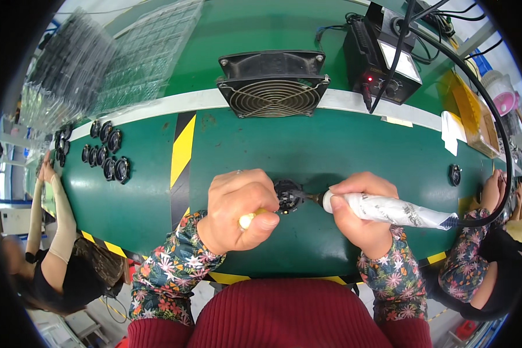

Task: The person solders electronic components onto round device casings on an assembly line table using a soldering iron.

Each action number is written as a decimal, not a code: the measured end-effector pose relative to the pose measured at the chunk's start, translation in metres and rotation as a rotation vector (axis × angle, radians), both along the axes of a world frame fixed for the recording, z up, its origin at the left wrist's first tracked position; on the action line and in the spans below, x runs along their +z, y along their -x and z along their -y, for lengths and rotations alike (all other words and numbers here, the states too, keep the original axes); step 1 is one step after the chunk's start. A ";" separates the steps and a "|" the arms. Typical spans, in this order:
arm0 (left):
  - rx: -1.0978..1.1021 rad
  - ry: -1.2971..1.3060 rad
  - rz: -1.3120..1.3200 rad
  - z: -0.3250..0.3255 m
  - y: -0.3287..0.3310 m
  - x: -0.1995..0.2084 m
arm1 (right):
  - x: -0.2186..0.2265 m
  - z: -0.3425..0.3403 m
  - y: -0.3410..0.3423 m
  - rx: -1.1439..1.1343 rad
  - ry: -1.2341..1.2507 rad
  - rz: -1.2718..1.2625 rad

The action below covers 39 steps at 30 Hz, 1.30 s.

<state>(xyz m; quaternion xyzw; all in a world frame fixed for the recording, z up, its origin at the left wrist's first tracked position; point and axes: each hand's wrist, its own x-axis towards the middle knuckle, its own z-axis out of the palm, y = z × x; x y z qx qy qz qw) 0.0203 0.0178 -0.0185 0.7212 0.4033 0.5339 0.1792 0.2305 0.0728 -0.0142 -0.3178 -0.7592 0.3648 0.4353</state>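
Observation:
A small round black part [289,195] lies on the green bench in front of me, with dark fittings inside it. My left hand [242,210] is closed in a fist at its left edge, around a yellow stick-like thing [247,220] whose pale end shows by the thumb; its other end is hidden. In my right hand [363,210] is a soldering iron [388,210], its handle wrapped in white printed film. Its metal tip reaches left to the round part's inside; I cannot tell whether they touch.
A black fan [272,84] with a wire guard stands behind the work. Right of it sits a black control box [383,64] with a red light. Several round black parts [107,152] lie left, one more [455,174] right. Clear trays [75,64] are stacked far left. People work on both sides.

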 end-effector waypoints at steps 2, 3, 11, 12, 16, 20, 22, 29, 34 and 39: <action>0.002 0.005 0.004 0.000 0.000 0.000 | 0.000 -0.001 0.000 -0.004 0.007 0.004; 0.003 0.008 0.006 0.001 0.000 -0.001 | 0.000 -0.001 -0.001 -0.010 0.000 0.004; 0.009 0.012 -0.006 0.001 0.000 0.000 | 0.001 0.000 0.000 0.009 0.010 0.020; 0.008 0.012 -0.005 0.001 0.000 0.000 | 0.001 0.000 0.000 0.008 0.011 0.020; 0.010 0.015 -0.019 0.001 0.000 0.001 | 0.002 0.000 0.000 0.009 0.025 0.026; 0.012 0.015 -0.021 0.001 -0.001 0.001 | 0.003 0.000 0.001 0.007 0.030 0.042; 0.012 0.018 -0.023 0.001 -0.001 0.002 | 0.004 0.000 0.001 0.006 0.021 0.049; 0.009 0.017 -0.020 0.000 -0.002 0.002 | 0.008 0.001 -0.002 0.038 0.050 0.073; 0.004 0.016 -0.018 0.000 -0.001 0.002 | 0.008 0.001 -0.002 0.032 0.038 0.090; 0.007 0.019 0.001 0.000 -0.002 0.002 | 0.008 0.001 -0.003 0.032 0.036 0.097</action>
